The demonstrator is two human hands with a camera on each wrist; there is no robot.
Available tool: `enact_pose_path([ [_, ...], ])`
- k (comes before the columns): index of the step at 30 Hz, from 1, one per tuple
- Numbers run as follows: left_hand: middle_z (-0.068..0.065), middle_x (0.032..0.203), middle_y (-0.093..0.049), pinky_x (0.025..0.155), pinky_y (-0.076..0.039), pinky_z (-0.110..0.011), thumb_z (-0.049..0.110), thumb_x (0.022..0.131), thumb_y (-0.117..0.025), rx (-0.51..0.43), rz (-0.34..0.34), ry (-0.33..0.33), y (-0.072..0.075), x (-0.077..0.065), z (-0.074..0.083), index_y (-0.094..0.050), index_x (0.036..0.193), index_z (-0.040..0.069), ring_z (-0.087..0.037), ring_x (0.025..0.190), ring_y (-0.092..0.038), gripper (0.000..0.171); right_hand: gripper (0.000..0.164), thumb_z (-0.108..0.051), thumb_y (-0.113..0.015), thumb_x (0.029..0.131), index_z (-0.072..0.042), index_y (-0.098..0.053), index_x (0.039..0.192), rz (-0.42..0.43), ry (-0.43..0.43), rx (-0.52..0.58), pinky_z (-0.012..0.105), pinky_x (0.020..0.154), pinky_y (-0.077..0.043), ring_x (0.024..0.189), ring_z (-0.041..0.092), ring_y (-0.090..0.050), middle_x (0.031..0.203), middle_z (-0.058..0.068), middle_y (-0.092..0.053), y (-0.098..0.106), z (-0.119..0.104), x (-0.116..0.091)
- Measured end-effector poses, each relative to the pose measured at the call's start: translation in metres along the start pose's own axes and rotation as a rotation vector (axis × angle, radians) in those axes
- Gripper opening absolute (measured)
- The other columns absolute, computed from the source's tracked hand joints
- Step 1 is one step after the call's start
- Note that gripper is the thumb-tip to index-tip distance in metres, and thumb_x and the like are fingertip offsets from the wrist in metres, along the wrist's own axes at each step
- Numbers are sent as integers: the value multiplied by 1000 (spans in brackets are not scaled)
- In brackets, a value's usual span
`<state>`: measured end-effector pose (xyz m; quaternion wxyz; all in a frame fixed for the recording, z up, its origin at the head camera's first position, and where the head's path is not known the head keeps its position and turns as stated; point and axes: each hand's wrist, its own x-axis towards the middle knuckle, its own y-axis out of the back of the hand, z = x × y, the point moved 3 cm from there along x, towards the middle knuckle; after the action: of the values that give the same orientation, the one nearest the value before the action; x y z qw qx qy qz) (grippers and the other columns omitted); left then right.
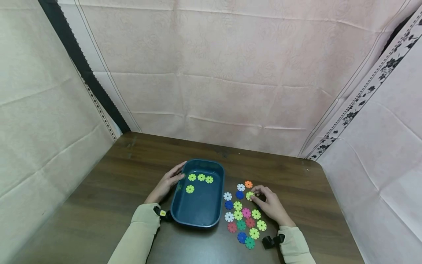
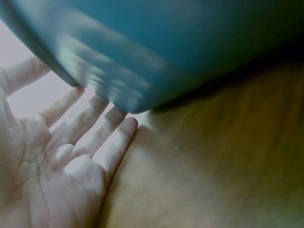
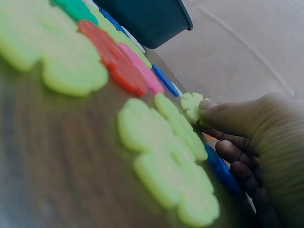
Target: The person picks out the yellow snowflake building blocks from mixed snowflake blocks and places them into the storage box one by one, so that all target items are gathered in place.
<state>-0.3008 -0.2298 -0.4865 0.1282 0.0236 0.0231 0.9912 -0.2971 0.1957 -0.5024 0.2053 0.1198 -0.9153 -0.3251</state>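
My left hand is at the left side of a blue rectangular tray. In the left wrist view its straight fingers touch the tray's outer wall, while the thumb reaches the rim. Inside the tray lie several yellow-green flower-shaped discs, some in a row near the far end. Right of the tray, my right hand pinches a yellow-green flower disc between thumb and fingertips, close over the table. Other yellow-green discs lie close to this hand.
Loose flower discs in white, blue, orange, pink, red and green spread between the tray and my right hand. The brown wooden table ends at a pale cloth wall, with more cloth at both sides.
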Motion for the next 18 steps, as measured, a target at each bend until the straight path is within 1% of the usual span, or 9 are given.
enact_pose_path([
  [4,-4,158,-38,112,-31,-57,22,105,-53,5,5,0,0,0,1,-38,155,29,-29,142,-39,53,14,-16,-73,94,-21,-68,106,1,2,28,30,74,-50,86,9,-60,94,-10,-66,2,-4,3],
  [10,0,156,-41,111,-32,-56,22,104,-54,6,16,10,1,0,-1,-40,154,32,-27,140,-41,53,12,-15,-72,95,-19,-68,105,-14,28,63,29,71,-53,80,11,-63,91,-11,-69,5,-16,9],
  [13,1,159,-36,114,-27,-58,20,104,-54,2,11,6,2,-1,-1,-39,155,32,-25,144,-34,55,12,-16,-72,95,-19,-68,105,-19,31,81,29,69,-53,78,12,-64,91,-10,-69,7,-22,13],
  [16,3,161,-31,116,-21,-60,19,104,-54,-3,5,1,2,-1,-1,-37,156,32,-24,148,-26,57,12,-17,-72,95,-18,-68,106,-25,25,84,29,71,-54,79,12,-65,91,-10,-69,8,-28,17],
  [18,2,162,-30,116,-20,-61,17,104,-54,-5,-6,-6,2,-1,-2,-37,156,32,-25,149,-24,58,12,-18,-72,95,-17,-69,106,-32,24,90,30,73,-55,80,12,-65,91,-10,-70,7,-33,19],
])
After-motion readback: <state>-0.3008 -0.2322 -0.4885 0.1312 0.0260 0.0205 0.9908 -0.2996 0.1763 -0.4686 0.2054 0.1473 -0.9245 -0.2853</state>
